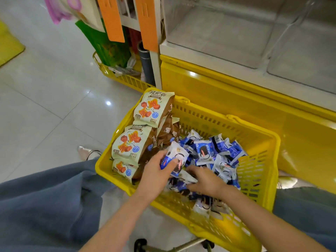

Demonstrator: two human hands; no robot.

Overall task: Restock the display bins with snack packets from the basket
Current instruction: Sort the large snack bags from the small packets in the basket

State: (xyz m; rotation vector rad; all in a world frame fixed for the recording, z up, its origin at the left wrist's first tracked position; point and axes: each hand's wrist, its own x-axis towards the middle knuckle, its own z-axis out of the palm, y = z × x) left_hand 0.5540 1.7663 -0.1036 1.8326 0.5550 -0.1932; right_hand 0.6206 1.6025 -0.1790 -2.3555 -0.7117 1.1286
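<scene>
1. Packets [218, 151], small and blue-and-white, are lying heaped in the yellow basket [254, 128], filling its middle and its 3 o'clock side.
2. Bags [131, 142], larger and cream-and-brown, are standing stacked along the basket's 9 to 11 o'clock side, touching the heap.
3. The left hand [156, 170] is hovering over the basket's middle, its thumb and fingers clamped on a packet [174, 157] raised just above the heap.
4. The right hand [205, 180] is reaching in from 5 o'clock, just beside the left hand. Its fingers are curling down into the heap and closing on packets there; how many, I cannot tell.
5. Clear-walled bins [236, 33] are sitting at 1 o'clock from the basket, on a yellow base [227, 91] standing just behind the basket's far rim.
6. A second basket [123, 79] is sitting at 11 o'clock, apart from the first, with orange tags [111, 19] hanging above it.
7. Blue trousers [45, 206] are flanking the basket at 8 and 4 o'clock, over a pale tiled floor [45, 88].
</scene>
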